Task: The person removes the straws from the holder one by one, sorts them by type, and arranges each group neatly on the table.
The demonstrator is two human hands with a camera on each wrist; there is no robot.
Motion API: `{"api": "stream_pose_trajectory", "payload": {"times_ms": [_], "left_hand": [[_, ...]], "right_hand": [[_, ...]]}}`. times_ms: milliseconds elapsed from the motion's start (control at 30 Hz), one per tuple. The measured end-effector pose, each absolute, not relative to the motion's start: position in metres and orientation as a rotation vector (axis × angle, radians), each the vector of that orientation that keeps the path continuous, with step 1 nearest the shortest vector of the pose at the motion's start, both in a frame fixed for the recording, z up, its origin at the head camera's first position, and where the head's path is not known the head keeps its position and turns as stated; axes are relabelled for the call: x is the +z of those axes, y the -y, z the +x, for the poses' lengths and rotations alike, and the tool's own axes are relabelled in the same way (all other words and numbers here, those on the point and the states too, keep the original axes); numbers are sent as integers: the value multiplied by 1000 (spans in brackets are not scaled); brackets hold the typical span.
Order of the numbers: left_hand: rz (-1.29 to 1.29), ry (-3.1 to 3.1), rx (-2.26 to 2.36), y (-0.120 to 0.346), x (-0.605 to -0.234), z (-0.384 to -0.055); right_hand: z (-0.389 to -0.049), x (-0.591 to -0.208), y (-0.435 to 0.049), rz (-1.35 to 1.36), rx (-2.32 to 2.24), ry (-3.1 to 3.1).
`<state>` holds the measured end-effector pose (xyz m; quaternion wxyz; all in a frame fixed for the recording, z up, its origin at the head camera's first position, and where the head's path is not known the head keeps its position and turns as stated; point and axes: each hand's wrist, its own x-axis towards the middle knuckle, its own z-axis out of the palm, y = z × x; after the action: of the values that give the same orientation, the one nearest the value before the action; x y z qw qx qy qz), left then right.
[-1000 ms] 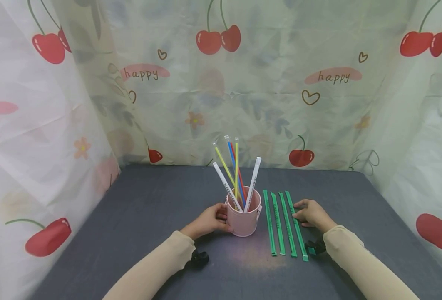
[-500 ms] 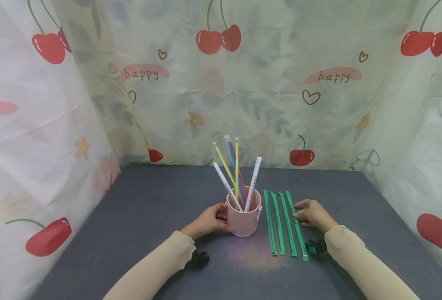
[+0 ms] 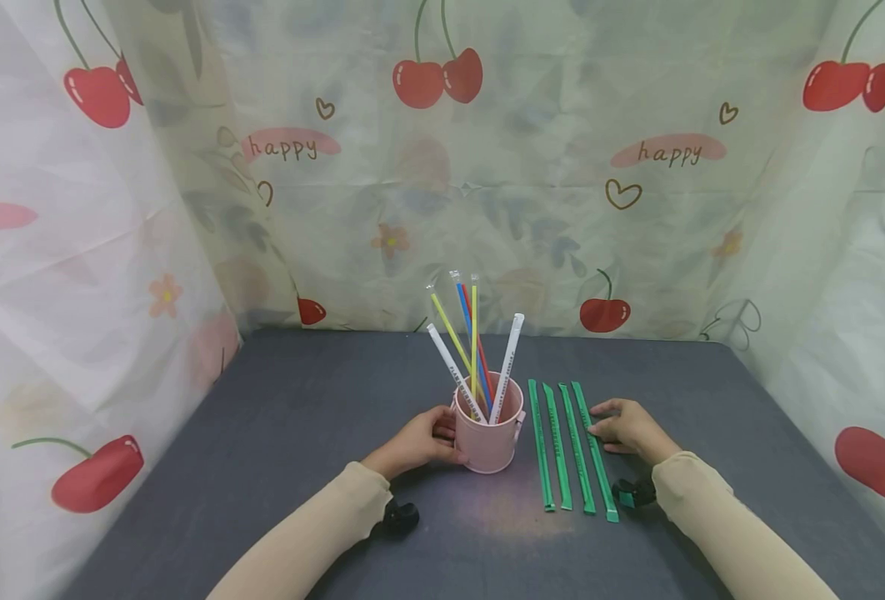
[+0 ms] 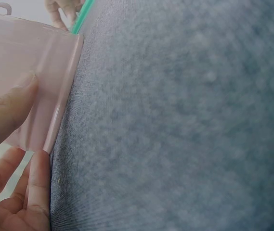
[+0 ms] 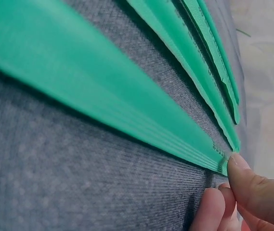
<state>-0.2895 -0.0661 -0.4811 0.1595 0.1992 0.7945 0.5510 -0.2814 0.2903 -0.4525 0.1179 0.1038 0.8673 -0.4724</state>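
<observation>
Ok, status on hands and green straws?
Left hand grips bucket. Right hand at rightmost green straw. Four green straws flat on table; no obstruction seen.

A pale fabric backdrop is hanging behind the desk, its lower edge meeting the far side. A left curtain and a right curtain are flanking it, both showing creases. Red cherries, orange flowers, brown hearts and the word "happy" on pink smears are decorating the cloth, with blurry grey-blue leaves showing faintly. The dark grey desktop is spreading toward the viewer, its far corners curving. Light is brightening the left curtain, while the backdrop is looking dimmer; a faint warm glow is tinting the desk's near middle.
</observation>
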Motion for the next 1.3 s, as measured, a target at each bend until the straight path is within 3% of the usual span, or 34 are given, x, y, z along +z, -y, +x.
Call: {"api": "stream_pose_trajectory", "payload": {"times_ms": [667,1300], "left_hand": [[584,-2276,1571,66,-478,-287],[591,-2263,1583,67,-485,-291]], "right_hand": [[-293,-424,-284,239,-1575,-2521],[-298,-390,-235,-86,-1852,-2429]]}}
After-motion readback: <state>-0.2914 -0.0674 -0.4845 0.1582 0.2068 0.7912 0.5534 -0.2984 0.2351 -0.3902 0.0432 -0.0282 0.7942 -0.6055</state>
